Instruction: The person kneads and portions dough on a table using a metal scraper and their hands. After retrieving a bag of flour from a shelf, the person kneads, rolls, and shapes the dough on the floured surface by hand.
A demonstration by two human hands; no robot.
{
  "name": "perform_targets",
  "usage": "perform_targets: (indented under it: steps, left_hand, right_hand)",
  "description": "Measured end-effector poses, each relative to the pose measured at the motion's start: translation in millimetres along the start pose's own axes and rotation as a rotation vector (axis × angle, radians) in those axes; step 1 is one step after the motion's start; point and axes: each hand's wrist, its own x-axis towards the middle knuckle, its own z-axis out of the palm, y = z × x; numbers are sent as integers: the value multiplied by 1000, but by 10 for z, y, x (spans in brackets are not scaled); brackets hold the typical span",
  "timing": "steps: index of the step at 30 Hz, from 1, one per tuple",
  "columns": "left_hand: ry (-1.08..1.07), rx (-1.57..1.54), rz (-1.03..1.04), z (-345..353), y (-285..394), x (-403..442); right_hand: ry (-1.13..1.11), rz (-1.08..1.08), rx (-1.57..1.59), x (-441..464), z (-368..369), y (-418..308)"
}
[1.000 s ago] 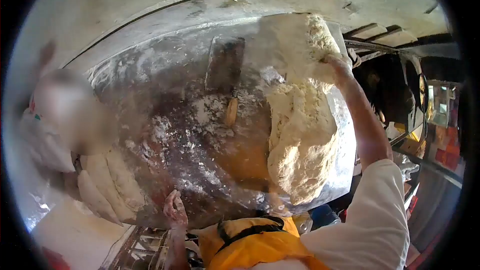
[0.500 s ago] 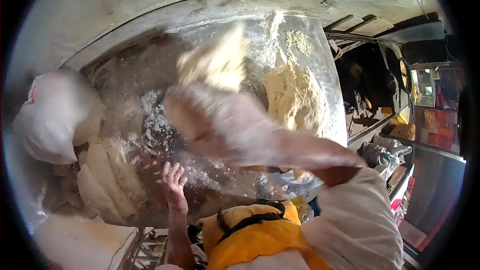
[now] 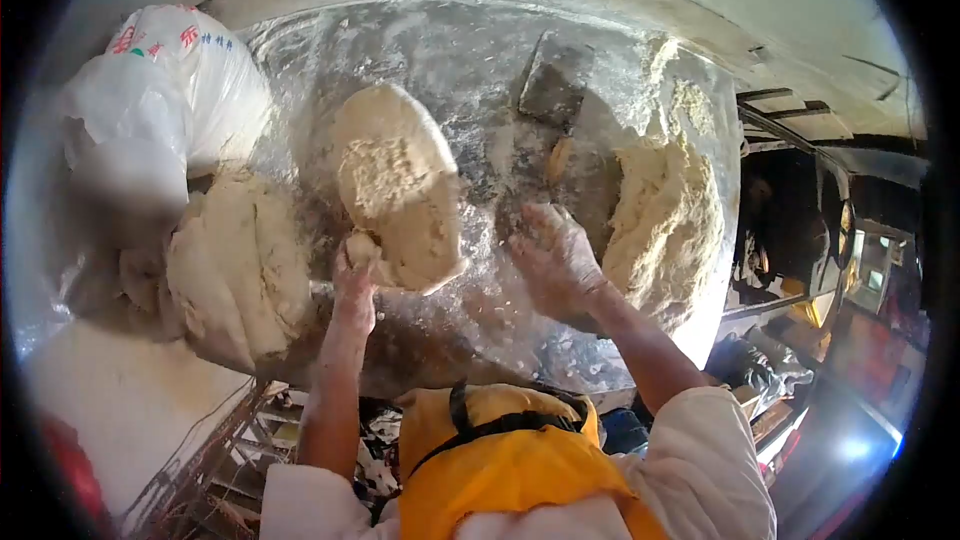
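A long, flattened piece of dough (image 3: 400, 180) with a rough patch on top lies on the floury metal worktable (image 3: 480, 60). My left hand (image 3: 357, 275) is at its lower left edge, with curled fingers closed on that edge. To the right of this piece, apart from it, my right hand (image 3: 558, 258) is low over the table. Its fingers are spread and floury, and nothing shows in them. A large rough mass of dough (image 3: 668, 230) lies to the right of that hand. Another pale dough mass (image 3: 240, 265) rests left of my left hand.
A white plastic bag (image 3: 215, 80) with printed characters stands at the left. Behind my right hand lies a dark flat blade (image 3: 553, 80), with a wooden handle (image 3: 559, 158) near it. A wall borders the far side. Shelves with bags (image 3: 765, 365) stand at the right.
The blurred dough by my right hand now lies flat on the table. My right arm has drawn back rightward from across the table. My left hand has reached the dough's edge. The view has shifted.
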Motion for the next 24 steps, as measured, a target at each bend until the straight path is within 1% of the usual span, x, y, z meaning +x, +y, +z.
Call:
perform_targets:
  steps: [1,2,3,5,6,7,9,10,11,13,14,15,16,17,18,19,21,22,23,24]
  left_hand:
    - [31,-11,-10,86,26,25]
    - [63,-22,-20,311,219,-36]
    - [71,-20,-24,399,303,-134]
    - [-216,-182,83,473,381,-264]
    - [-201,-117,52,544,414,-319]
    - [-189,-53,21,615,446,-374]
    - [-202,-83,237,728,382,-379]
    - [-62,-18,180,767,393,-329]
    - [-55,-21,180,812,424,-282]
    - [94,49,198,893,512,-171]
    - [152,42,105,752,429,43]
    - [150,44,105,786,502,117]
    - [125,28,53,815,570,186]
    - [105,10,0,834,614,230]
    - [-15,96,179,827,625,275]
    - [-9,96,190,754,639,364]
    - [-89,17,-105,564,726,520]
    - [-174,-5,-23,512,712,431]
    - [-259,-33,56,514,764,300]
    - [-241,-314,-54,604,817,47]
  right_hand:
    - [14,-58,118,138,95,182]
    - [32,-114,235,251,149,279]
    - [24,-112,240,330,176,234]
    - [31,-169,214,453,264,-4]
    - [8,-181,10,430,167,-277]
    - [-4,-178,17,459,218,-299]
    - [81,-365,-43,520,291,-313]
    - [105,-346,-45,542,347,-271]
    - [97,-349,-45,584,396,-230]
    - [91,-169,67,697,472,-154]
    - [92,-170,37,780,479,-126]
    - [94,-169,39,907,534,-45]
    - [35,-139,364,1057,619,58]
    - [-29,-106,688,1136,645,11]
    - [-73,-39,895,1187,690,-58]
    - [-80,-50,896,1231,671,-120]
    - [-258,39,1099,1282,555,-355]
    - [-294,-2,1218,1219,485,-431]
    - [-315,20,1235,1119,442,-429]
    - [-323,21,1198,954,300,-498]
